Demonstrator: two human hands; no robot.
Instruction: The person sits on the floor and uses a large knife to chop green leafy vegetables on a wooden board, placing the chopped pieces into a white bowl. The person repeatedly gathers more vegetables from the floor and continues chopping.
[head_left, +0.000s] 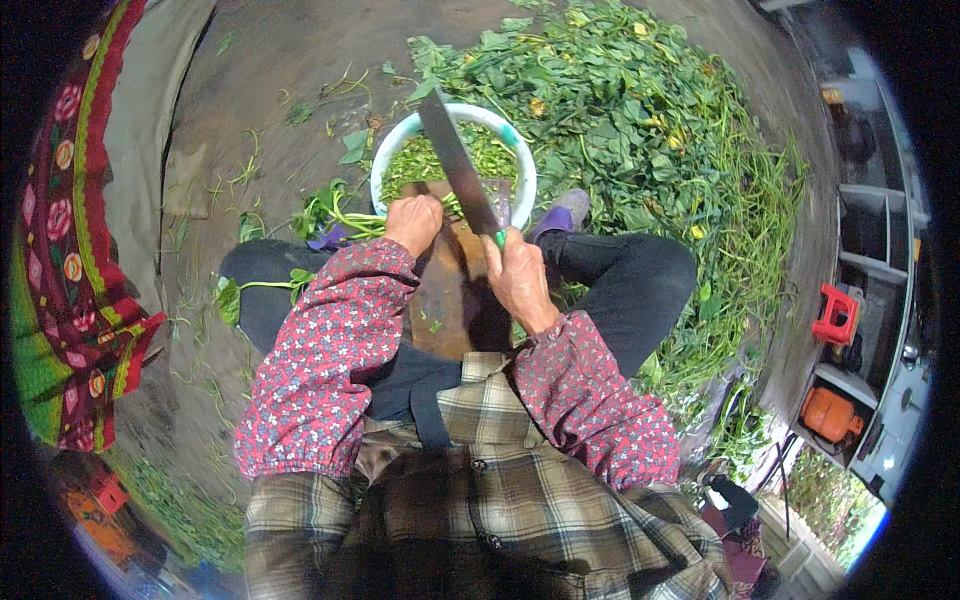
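My left hand (414, 220) is closed on a bunch of green stems (360, 223), whose leafy ends stick out to the left. The cut ends point right, toward the blade. My right hand (519, 270) grips the green handle of a large knife (454, 154), its broad blade raised and slanting up to the left. Under both hands lies a wooden board (448, 300), its far end resting at a white plastic basin (527, 176). Chopped greens (409, 161) fill much of the basin, partly hidden by the knife and board.
A large heap of leafy vines (630, 120) spreads over the floor beyond and right of the basin. Loose stems and leaves lie at left near a flowered cloth (71, 225). Shelving at far right holds a red plastic stool (835, 315) beside it and an orange container (831, 416).
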